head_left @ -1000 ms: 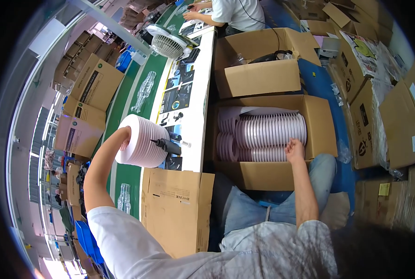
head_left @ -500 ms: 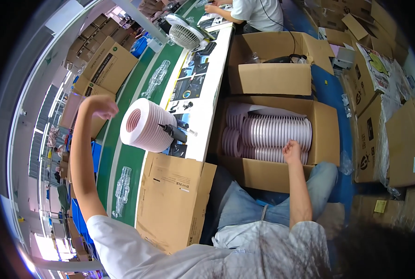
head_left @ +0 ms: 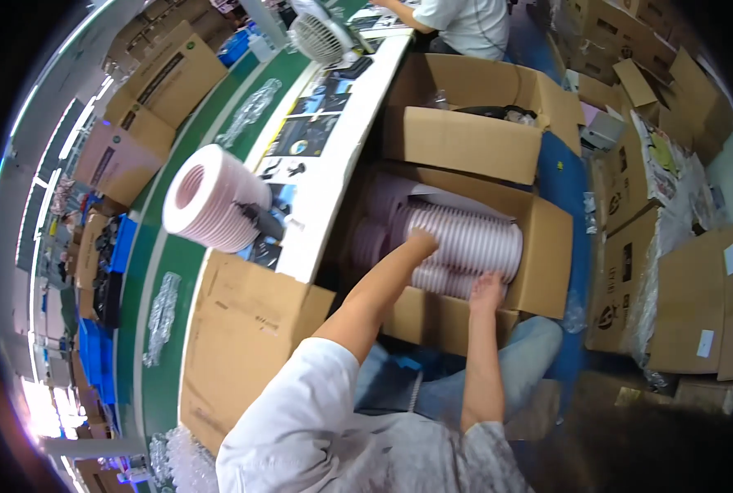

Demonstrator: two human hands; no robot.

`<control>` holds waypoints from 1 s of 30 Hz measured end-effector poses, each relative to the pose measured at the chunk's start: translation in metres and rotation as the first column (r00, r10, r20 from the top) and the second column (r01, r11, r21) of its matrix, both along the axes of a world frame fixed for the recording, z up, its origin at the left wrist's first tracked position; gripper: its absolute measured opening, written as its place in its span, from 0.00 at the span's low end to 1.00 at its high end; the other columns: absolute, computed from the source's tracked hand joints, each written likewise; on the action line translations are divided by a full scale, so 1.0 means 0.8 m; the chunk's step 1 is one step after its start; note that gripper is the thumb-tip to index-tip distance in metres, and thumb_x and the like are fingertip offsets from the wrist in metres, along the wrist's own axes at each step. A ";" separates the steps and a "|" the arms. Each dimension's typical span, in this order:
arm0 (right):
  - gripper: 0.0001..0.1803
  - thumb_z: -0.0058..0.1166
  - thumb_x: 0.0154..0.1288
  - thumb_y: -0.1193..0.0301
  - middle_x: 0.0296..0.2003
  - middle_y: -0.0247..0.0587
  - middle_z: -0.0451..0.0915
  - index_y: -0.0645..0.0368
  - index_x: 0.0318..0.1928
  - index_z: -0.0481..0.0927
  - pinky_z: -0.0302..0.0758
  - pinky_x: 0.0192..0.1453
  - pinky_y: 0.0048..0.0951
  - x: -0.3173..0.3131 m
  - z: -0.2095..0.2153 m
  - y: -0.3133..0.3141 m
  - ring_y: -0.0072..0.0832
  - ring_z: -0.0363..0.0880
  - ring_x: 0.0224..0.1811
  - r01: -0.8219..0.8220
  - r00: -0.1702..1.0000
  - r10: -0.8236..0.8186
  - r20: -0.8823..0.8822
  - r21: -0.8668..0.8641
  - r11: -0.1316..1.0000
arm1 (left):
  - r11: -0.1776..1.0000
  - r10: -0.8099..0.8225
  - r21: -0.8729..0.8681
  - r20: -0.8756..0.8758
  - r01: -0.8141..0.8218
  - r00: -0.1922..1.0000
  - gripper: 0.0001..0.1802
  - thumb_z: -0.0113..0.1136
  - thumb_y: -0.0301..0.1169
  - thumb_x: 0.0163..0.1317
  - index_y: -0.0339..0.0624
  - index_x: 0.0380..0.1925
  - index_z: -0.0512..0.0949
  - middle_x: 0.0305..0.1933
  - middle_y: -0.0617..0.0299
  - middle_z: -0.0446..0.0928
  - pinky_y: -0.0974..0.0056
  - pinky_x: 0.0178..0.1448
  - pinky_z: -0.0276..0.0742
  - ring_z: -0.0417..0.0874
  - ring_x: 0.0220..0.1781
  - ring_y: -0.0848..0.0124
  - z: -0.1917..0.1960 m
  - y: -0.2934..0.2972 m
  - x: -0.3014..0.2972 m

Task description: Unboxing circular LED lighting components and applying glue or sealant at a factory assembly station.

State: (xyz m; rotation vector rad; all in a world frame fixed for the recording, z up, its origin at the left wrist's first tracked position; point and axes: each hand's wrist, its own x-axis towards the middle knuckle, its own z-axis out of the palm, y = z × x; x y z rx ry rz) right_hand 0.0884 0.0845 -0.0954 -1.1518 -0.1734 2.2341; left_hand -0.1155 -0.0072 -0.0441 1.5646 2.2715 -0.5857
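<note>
An open cardboard box [head_left: 551, 259] beside my lap holds several ribbed, pale pink stacks of rings [head_left: 465, 240] lying on their sides. My left hand [head_left: 420, 243] reaches in over the left part of the upper stack; motion smears it and its fingers are hidden. Near the right end of the lower stack is my right hand [head_left: 487, 291], its fingers loosely curled; whether they hold anything is hidden. Another ribbed pink stack of rings [head_left: 247, 193], with a round hole through its middle, sits on the bench to the left. A dark cylindrical part [head_left: 260, 220] lies against it.
A white bench top [head_left: 321, 222] runs along a green conveyor [head_left: 157, 255] carrying clear plastic packs [head_left: 163, 316]. Behind my box is another open carton [head_left: 465, 144]. A white fan [head_left: 317, 37] stands farther up the bench, near a co-worker's white shirt [head_left: 465, 25]. Cartons [head_left: 621, 263] line the right side.
My left hand has swung from above the conveyor to the right and down into the box. The right hand remains at the stacks. The whole view has shifted and turned somewhat.
</note>
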 end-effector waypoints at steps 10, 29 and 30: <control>0.22 0.52 0.57 0.71 0.48 0.37 0.72 0.54 0.54 0.69 0.70 0.47 0.33 0.061 0.037 0.079 0.31 0.69 0.50 -0.156 0.986 0.147 0.076 0.136 0.978 | 0.900 0.388 0.171 0.103 -0.400 0.916 0.26 0.40 0.46 0.65 0.48 0.60 0.66 0.65 0.55 0.64 0.58 0.66 0.57 0.61 0.68 0.62 -0.287 -0.150 -0.068; 0.16 0.52 0.58 0.62 0.35 0.38 0.78 0.58 0.43 0.75 0.73 0.39 0.32 0.014 -0.016 0.009 0.30 0.76 0.36 -0.416 0.870 0.383 0.309 0.047 0.908 | 0.855 -0.139 -0.485 0.130 0.185 0.982 0.27 0.71 0.45 0.43 0.44 0.43 0.81 0.48 0.60 0.79 0.62 0.50 0.75 0.80 0.48 0.64 0.049 0.082 0.038; 0.21 0.51 0.59 0.58 0.41 0.41 0.76 0.60 0.46 0.73 0.72 0.45 0.36 0.017 -0.008 0.009 0.33 0.74 0.43 -0.463 0.847 0.421 0.324 0.059 0.885 | 0.848 -0.127 -0.472 0.262 0.242 0.957 0.25 0.69 0.46 0.44 0.44 0.41 0.81 0.46 0.58 0.80 0.61 0.50 0.75 0.81 0.46 0.61 0.073 0.089 0.044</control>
